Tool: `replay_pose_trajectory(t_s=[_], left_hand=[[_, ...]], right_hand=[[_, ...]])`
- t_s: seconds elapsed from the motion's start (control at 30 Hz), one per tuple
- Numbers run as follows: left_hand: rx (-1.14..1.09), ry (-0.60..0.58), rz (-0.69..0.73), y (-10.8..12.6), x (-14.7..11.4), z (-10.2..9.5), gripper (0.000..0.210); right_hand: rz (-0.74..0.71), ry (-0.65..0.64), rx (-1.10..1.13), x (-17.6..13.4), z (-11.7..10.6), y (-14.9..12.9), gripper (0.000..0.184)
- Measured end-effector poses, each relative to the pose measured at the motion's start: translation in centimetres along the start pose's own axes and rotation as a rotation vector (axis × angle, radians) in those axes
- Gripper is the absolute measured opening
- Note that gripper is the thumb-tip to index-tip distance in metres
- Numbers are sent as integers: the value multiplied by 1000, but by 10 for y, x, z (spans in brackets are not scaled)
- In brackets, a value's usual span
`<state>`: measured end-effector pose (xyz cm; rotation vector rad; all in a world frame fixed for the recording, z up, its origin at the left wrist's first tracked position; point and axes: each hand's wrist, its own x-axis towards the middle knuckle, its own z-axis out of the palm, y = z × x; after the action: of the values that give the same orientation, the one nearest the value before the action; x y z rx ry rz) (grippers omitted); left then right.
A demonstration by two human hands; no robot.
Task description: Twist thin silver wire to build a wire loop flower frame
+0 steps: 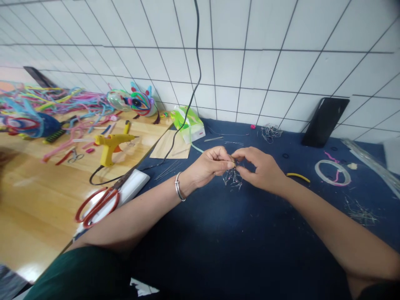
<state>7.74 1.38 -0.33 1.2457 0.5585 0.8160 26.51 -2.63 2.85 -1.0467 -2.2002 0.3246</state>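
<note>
Dark blue cloth covers the bench (200, 233) before me; the wire bundle (233, 180) shows up silvery against it, a likely benefit of the dark ground. The bundle hangs from my fingertips, loose ends splayed downward, a few pink and dark specks among them. Whether its lowest ends touch the cloth, I cannot tell.

Hands: together at the top of the bundle. Left hand (213, 166) pinches it between thumb and forefinger, presumably to steady it. Right hand (261, 170) meets it from the other side, thumb and forefinger closed on it in a finer pinch, the gap behind the tips leaving me a view. The exact point gripped is hidden by the fingertips. I judge the fingertip hold suits such thin stock; a full fist would crush the ends.

Right side: yellow tube (298, 178) just beyond my forearm, clear coil (333, 183) behind it, loose wires (361, 213) nearer me. Spread apart, these seem sorted for easy picking. Phone (325, 123) leans on the tiled wall, screen dark.

Far edge: a wire tangle (271, 132), apparently pushed out of the working area.

Left side: scissors (99, 206) lie across a white block (133, 187), handles toward me, handy to lift. Glue gun (109, 146) rests on the wooden bench (34, 200), nozzle pointing right; pipe cleaners (56, 100) heap behind, probably set aside as stock.
</note>
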Motion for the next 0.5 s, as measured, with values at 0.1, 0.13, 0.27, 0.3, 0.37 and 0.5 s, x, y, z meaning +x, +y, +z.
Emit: replay_pose_trajectory(t_s=[0.1,0.13,0.27,0.3,0.37,0.5], left_hand=[[16,-2,4,0,-1,2,30],[23,-9,11,0,-1,3,30],[38,-8,64,0,-1,5,27],[54,3,80,1,-1,5,27],[131,22,123,4,-2,6,28],[462,12,261,14,-6,4,20]], right_hand=[[86,17,51,-2,4,-5,23],[104,45,43,-3,5,-6,21],[57,162,-89,-6,9,-5,8],[25,180,-113,-6,9,-4,7],[-39,204,-134,-7,9,-2,10],[-99,200,-117,-5,5,-1,10]])
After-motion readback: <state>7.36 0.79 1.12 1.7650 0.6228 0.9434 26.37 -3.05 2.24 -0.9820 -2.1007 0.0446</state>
